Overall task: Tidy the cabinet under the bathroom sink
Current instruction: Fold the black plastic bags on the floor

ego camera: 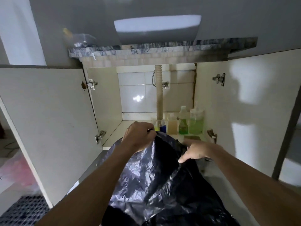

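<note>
A large black plastic bag (pixel 156 178) hangs crumpled in front of the open cabinet (pixel 112 128) under the sink. My left hand (pixel 138 136) is fisted on the bag's upper edge at the cabinet's front lip. My right hand (pixel 195 150) pinches the bag's rim a little lower and to the right, thumb pointing down-left. Inside, at the back right of the cabinet floor, stand several bottles: a tall clear one with green liquid (pixel 196 123), a green bottle (pixel 183 123), an amber one (pixel 172 125) and small yellow and blue ones partly hidden behind my left hand.
Both cabinet doors stand wide open, the left door (pixel 48 119) and the right door (pixel 244 111). A beige drain pipe (pixel 159 95) runs down the middle of the tiled back wall. The marble counter edge (pixel 162 48) overhangs above. A patterned mat (pixel 24 211) lies at bottom left.
</note>
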Demonstrator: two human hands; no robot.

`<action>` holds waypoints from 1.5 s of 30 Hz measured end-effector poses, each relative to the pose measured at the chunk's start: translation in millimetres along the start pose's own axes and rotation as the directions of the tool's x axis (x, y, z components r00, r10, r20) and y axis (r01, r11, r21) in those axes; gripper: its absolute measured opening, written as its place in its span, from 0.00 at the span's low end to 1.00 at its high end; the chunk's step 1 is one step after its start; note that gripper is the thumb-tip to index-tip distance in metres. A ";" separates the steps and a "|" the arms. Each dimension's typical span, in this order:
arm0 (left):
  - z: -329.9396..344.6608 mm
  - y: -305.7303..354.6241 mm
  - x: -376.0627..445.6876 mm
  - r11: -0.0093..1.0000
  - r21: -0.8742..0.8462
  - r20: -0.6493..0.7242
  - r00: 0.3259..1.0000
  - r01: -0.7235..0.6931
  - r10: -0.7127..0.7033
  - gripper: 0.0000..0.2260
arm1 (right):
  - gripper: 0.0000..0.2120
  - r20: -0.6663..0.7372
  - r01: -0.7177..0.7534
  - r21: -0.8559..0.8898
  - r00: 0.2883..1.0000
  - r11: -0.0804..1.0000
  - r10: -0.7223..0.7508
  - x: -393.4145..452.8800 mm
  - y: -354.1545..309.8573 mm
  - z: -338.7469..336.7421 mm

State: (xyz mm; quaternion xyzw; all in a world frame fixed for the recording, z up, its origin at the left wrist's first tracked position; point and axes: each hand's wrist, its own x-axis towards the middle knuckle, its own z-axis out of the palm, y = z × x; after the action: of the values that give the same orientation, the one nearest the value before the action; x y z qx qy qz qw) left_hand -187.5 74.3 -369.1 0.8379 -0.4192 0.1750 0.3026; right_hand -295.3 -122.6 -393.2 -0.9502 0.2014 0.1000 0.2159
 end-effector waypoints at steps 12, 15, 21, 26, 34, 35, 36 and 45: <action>57.2 -11.6 36.3 0.901 0.357 0.495 0.868 -0.247 0.041 0.18 | 0.11 -0.294 -0.067 -0.292 0.956 0.954 -0.023 36.5 32.9 -24.8; 84.2 -17.0 61.0 0.841 0.470 0.567 0.822 -0.269 -0.054 0.13 | 0.08 -0.403 -0.161 -0.329 0.915 0.931 0.016 53.5 49.9 -19.4; 100.0 -18.9 83.3 0.789 0.586 0.352 0.935 -0.183 -0.046 0.07 | 0.05 -0.752 -0.158 -0.390 0.624 0.907 -0.215 78.0 75.6 -12.2; 91.6 -24.3 60.6 0.791 0.590 0.307 0.951 -0.162 -0.035 0.06 | 0.06 -0.767 -0.095 -0.394 0.582 0.914 -0.270 71.2 89.3 -2.2; 120.4 -20.9 -16.3 0.805 0.500 0.572 0.820 -0.320 -0.029 0.12 | 0.07 -0.302 -0.146 -0.646 0.951 0.750 -0.074 4.3 106.4 54.4; 127.5 -20.7 -25.3 0.806 0.482 0.616 0.787 -0.345 -0.032 0.12 | 0.07 -0.232 -0.135 -0.666 0.972 0.733 -0.032 0.5 111.3 66.7; 136.9 -20.3 -36.7 0.802 0.466 0.659 0.751 -0.373 -0.034 0.12 | 0.06 -0.170 -0.115 -0.686 0.985 0.718 -0.005 -1.2 117.5 81.1; 231.9 -41.2 -176.4 0.835 0.433 0.846 0.471 -0.340 -0.247 0.22 | 0.15 -0.075 -0.251 -0.526 0.965 0.812 0.250 1.9 173.4 218.8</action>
State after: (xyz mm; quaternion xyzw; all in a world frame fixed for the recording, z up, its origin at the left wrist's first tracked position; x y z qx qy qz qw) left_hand -248.5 47.0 -655.7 0.8420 -0.4682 -0.1600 -0.2151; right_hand -389.9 -167.9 -651.9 -0.9379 0.2893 0.1780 -0.0707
